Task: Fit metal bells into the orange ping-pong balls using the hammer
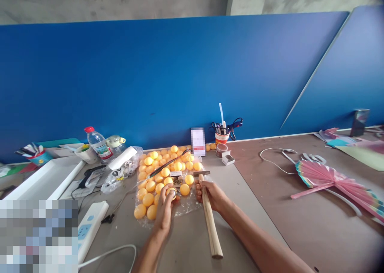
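My right hand is closed round the wooden handle of a hammer, close up to its dark metal head. The handle's free end points down toward me. In my left hand, the fingers curl round an orange ping-pong ball with a shiny silvery patch on it; what makes the patch is too small to tell. Many more orange ping-pong balls lie on clear plastic just beyond and beside my hands. A black-handled soldering iron rests across them, and a small box of tiny dark parts sits among them.
A power strip, a white tray, plastic bags and a water bottle stand to the left. At the back are a phone and a cup of tools. A pink fan lies at right, before a blue partition.
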Available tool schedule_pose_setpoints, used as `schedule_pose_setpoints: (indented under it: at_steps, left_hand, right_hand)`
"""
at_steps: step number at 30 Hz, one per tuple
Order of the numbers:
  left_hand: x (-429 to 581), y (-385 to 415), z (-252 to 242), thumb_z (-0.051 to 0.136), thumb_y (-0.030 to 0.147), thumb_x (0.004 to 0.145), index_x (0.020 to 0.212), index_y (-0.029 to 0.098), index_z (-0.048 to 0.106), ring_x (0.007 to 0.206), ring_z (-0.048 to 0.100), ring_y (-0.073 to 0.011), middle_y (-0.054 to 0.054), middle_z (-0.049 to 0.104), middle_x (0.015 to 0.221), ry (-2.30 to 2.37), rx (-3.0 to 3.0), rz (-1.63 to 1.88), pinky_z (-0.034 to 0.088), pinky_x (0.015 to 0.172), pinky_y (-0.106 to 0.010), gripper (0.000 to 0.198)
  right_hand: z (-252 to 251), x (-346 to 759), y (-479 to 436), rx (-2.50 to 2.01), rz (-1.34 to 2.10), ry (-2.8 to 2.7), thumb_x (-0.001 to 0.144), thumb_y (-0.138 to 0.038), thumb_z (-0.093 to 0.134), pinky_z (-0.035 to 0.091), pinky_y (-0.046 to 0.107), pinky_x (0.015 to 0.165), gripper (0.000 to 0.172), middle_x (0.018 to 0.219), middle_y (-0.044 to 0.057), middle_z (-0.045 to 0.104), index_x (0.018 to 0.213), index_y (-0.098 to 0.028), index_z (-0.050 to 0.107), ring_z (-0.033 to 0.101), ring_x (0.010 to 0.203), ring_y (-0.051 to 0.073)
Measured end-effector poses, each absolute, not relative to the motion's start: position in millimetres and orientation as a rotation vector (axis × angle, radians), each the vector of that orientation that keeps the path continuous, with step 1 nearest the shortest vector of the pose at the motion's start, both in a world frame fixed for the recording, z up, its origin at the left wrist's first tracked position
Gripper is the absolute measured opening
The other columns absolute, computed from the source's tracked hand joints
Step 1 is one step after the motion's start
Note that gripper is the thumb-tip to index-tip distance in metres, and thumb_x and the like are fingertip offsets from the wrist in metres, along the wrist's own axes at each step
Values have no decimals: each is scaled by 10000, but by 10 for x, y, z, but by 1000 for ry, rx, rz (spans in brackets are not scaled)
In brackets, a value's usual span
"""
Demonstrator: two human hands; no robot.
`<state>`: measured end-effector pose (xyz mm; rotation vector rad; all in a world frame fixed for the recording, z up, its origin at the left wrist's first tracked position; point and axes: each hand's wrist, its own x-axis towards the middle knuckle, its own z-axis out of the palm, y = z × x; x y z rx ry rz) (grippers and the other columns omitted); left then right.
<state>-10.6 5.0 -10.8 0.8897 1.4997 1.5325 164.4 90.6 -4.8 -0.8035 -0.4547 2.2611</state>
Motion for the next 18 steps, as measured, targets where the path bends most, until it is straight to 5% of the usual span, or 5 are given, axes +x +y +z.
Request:
schedule_pose_setpoints:
  at_steps: [6,18]
  left_hand:
    - [-99,24,15,634,322,694,1152,232,558,805,655,-181,-13,624,961,1565,911,1435,535,800,-342,473]
    - [-78,31,44,620,349,714,1258,230,493,739,664,-190,-19,655,916,1583,946,1410,538,763,-358,571]
  right_hand:
    - [-42,1640,899,-814,2257,-424,672,-191,653,361,209,489,244,623,-42,505,863,-165,502,468,507,87]
    - [-37,1638,904,-847,2252,-395,690,-174,628,359,214,487,194,611,-36,514,841,-163,506,464,502,91]
